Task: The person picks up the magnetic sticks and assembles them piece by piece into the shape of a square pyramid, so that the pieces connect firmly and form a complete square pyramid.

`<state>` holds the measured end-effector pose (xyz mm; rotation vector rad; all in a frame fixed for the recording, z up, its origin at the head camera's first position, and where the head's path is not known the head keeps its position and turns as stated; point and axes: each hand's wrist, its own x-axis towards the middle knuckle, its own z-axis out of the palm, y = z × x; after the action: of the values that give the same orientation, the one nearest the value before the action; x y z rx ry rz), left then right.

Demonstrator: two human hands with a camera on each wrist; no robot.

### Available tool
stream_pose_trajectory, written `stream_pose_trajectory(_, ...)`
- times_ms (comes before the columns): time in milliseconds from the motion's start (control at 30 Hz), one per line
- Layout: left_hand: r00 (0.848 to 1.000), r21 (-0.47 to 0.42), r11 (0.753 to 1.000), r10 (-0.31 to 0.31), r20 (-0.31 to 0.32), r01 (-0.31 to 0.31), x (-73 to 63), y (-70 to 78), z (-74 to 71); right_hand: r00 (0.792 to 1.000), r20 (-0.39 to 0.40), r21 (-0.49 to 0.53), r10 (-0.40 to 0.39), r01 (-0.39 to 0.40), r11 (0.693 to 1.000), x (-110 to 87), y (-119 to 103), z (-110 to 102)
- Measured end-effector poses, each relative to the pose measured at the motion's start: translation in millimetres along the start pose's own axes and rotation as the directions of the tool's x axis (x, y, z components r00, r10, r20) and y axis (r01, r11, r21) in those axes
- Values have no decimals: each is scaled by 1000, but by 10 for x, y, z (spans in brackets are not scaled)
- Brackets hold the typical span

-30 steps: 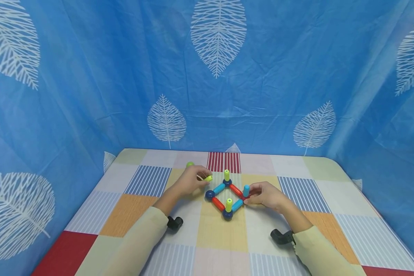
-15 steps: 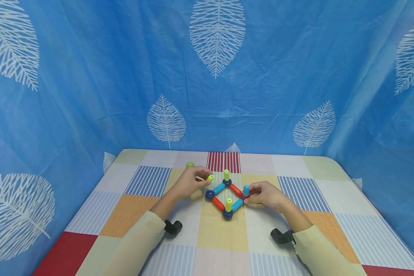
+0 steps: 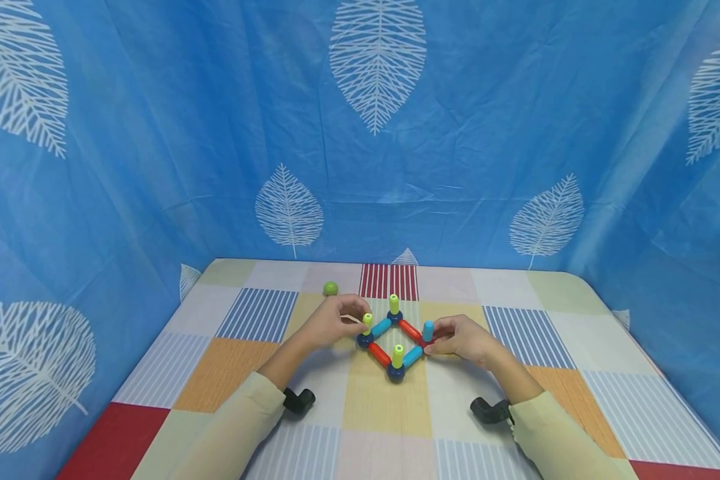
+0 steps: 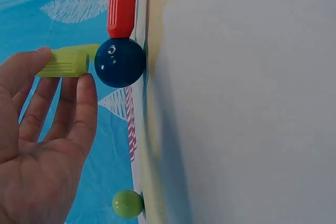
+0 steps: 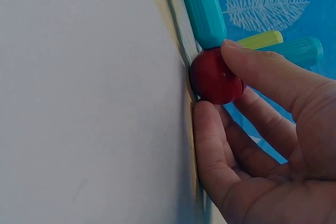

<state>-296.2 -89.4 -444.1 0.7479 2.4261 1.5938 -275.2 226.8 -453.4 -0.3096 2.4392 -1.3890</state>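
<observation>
A square of red and light-blue toy building sticks, joined by balls at its corners, lies on the table. My left hand (image 3: 336, 323) pinches a yellow-green building stick (image 4: 65, 63) between thumb and fingers. The stick stands upright over the left dark-blue ball (image 4: 120, 62), its lower end very close to it; whether they touch I cannot tell. My right hand (image 3: 463, 341) holds the red ball (image 5: 215, 77) at the right corner with thumb and fingertips. A light-blue stick (image 3: 428, 331) rises from that ball. Yellow-green sticks stand on the far ball (image 3: 395, 317) and near ball (image 3: 396, 372).
A loose green ball (image 3: 331, 288) sits on the table behind my left hand. The patchwork tablecloth (image 3: 390, 453) spreads around the square. A blue leaf-patterned curtain (image 3: 456, 167) hangs behind the table and at both sides. Black wrist mounts (image 3: 489, 411) sit by both sleeves.
My left hand has turned the yellow-green stick from tilted to upright and lowered it to the left dark-blue ball. The loose green ball is now fully visible. My right hand stays put.
</observation>
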Motion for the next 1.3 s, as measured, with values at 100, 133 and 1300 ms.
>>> stream_pose_trajectory(100, 1000, -1, 1000, 13, 14, -13, -10, -13, 3, 1000, 2, 4, 0, 0, 1000, -3, -2, 5)
stream_pose_trajectory(133, 1000, -2, 1000, 18, 17, -18, -11, -17, 5, 1000, 2, 6, 2, -2, 1000, -4, -4, 7)
stream_pose_trajectory(1300, 976, 249, 966, -115, 186, 66, -64, -56, -3, 996, -82, -194, 19, -34, 980, -76, -202, 40)
